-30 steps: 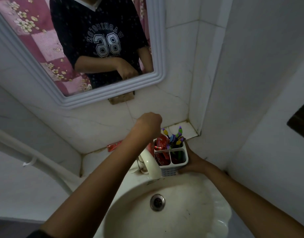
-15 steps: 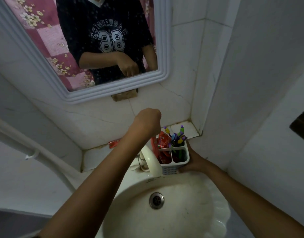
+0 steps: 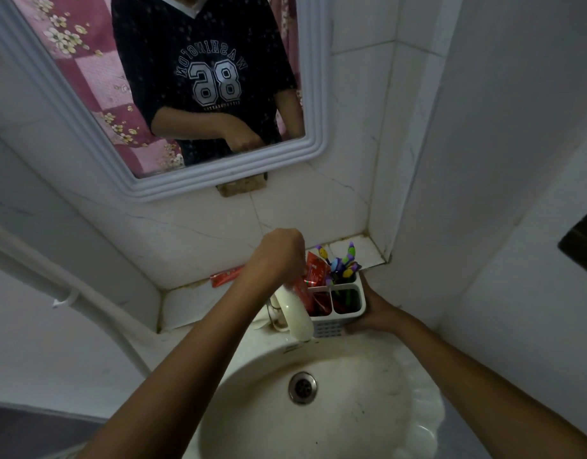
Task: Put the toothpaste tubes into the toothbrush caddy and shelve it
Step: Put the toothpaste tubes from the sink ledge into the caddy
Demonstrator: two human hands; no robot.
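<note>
Since a second ago the left hand [image 3: 279, 253] has stayed bunched above the caddy's near-left side, and the red toothpaste tube [image 3: 302, 291] under it now reaches down into the front-left compartment; the caddy itself has not shifted. That hand is clenched into a fist over the tube's top end, though whether its fingers actually pinch the tube is hidden by the knuckles. The white toothbrush caddy [image 3: 338, 321] sits just right of and below the left hand, at the back rim of the sink [image 3: 418, 409], and the right hand [image 3: 371, 313] wraps its far-right side, fingers curled under the base. Another red tube [image 3: 315, 270] stands in the rear-left compartment, just right of the left hand's knuckles, and coloured toothbrushes [image 3: 343, 265] stick up beyond it. A third red tube [image 3: 226, 276] lies flat on the tiled ledge [image 3: 186, 299], to the left of the left wrist. The white faucet [image 3: 295, 313] curves down directly beneath the left hand, touching the caddy's left wall.
</note>
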